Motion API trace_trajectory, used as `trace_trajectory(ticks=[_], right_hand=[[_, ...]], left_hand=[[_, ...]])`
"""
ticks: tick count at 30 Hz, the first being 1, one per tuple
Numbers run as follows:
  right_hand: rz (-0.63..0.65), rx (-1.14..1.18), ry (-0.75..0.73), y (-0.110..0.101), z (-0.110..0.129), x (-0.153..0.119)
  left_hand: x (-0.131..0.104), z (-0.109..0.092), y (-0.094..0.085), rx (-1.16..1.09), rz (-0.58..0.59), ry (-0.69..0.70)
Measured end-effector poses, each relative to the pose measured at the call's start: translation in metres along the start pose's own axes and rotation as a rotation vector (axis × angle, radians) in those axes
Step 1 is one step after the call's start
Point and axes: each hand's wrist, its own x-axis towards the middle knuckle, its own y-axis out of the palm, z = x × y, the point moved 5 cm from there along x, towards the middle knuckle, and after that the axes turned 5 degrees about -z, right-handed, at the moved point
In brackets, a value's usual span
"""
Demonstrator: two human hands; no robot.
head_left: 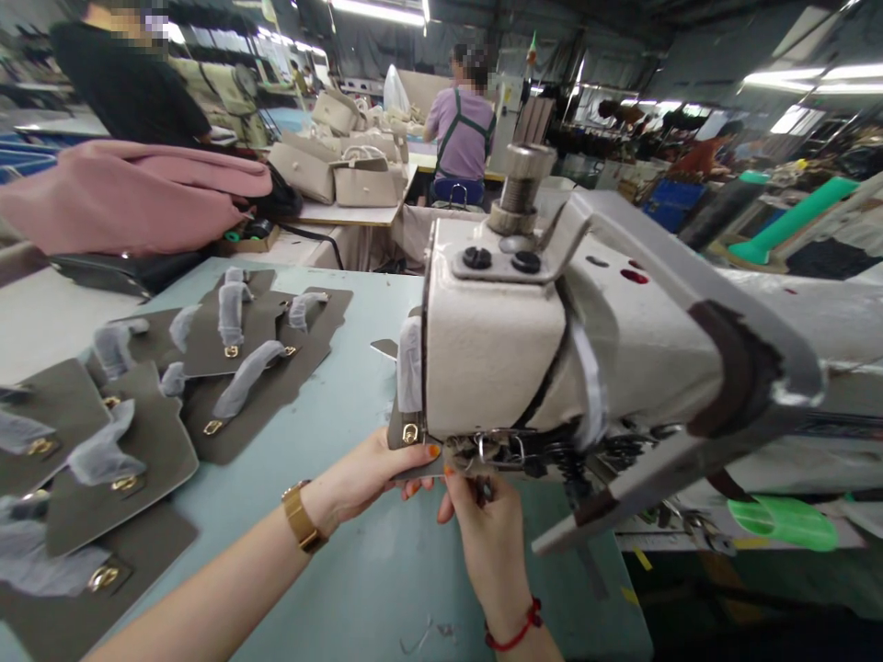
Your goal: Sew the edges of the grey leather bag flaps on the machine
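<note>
Panel (398, 430): matt, leather-like | buckle (410, 434): glossy gold metal | wrap (409, 368): crinkled, translucent | machine head (493, 349): smooth painted metal

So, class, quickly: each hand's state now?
Left hand: holding the gold-buckled grey-brown panel, thumb on top.
Right hand: curled near its edge; grip cannot be told.

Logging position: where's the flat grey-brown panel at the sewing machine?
Head view, near centre: panel at lower left of the cream metal machine head, in the left hand's grip.
</note>
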Motion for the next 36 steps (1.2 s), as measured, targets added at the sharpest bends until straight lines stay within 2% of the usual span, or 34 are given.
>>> trace_trajectory(ticks=[8, 11, 19, 22, 29, 36], right_hand=[[0.052, -0.016, -0.005, 0.001, -0.011, -0.006], [0.085, -0.059, 0.034, 0.001, -0.022, -0.014], [0.201, -0.092, 0.236, 0.011, -0.071, -0.037], [0.224, -0.128, 0.249, 0.014, -0.084, -0.041], [0.268, -0.178, 0.189, 0.013, -0.092, -0.041], [0.257, -0.128, 0.142, 0.006, -0.096, -0.041]], left_hand=[[-0.006, -0.029, 0.014, 0.016, -0.035, 0.042], [-0.006, -0.032, 0.015, 0.012, -0.059, 0.052], [-0.001, -0.02, 0.007, 0.008, -0.033, 0.058], [-0.001, -0.014, 0.004, -0.019, -0.048, 0.077], [0.004, 0.008, -0.005, -0.038, -0.119, 0.122], [-0.01, 0.02, 0.009, -0.134, -0.317, 0.188]])
